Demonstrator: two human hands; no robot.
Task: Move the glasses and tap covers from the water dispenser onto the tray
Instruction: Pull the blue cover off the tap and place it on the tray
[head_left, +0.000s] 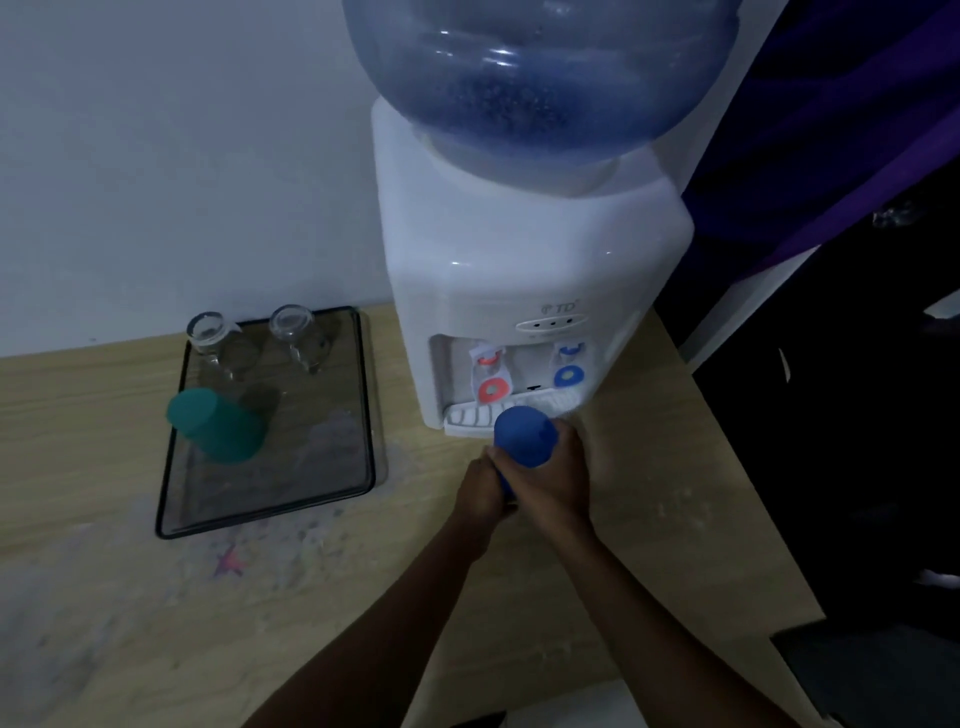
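Observation:
A blue tap cover is gripped between both hands just in front of the white water dispenser's drip grille. My right hand wraps its right side and my left hand holds its lower left. On the dark glass tray to the left stand two clear glasses upside down at the back, and a green tap cover at the front left. The dispenser's red tap and blue tap are bare.
A large blue water bottle tops the dispenser. The wooden counter carries whitish smears and a pink mark in front of the tray. A purple cloth and dark space lie to the right of the counter.

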